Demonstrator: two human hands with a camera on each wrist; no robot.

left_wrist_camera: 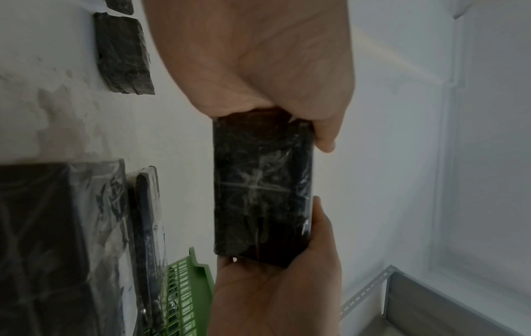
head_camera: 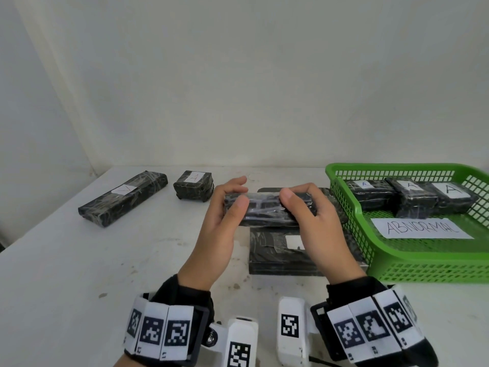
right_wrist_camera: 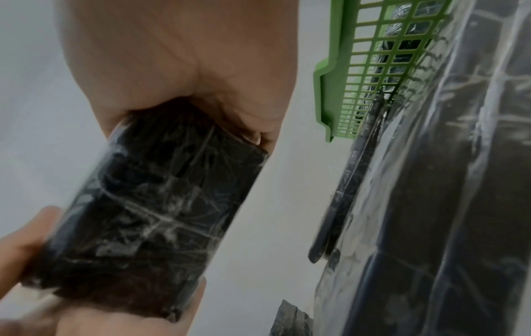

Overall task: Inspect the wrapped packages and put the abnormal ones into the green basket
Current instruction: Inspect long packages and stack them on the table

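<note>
A black wrapped package (head_camera: 267, 210), bound in glossy clear film with pale crossing creases, is held level above the white table (head_camera: 79, 274), just left of the green basket (head_camera: 423, 268). The left hand (head_camera: 219, 229) grips its left end, thumb on the near face and fingers curled over the far side; the right hand (head_camera: 315, 221) clasps the right end the same way. Beneath it lies a flat black package (head_camera: 277, 258) bearing a white label. Farther left on the stained table sit a long package (head_camera: 121, 198) and a small block (head_camera: 193, 185) marked "A". The basket holds three packages (head_camera: 412, 200) labelled "A" and a paper sign (head_camera: 420, 227) reading "ABNORMAL". A plain white wall (head_camera: 238, 75) rises behind the table.
</note>
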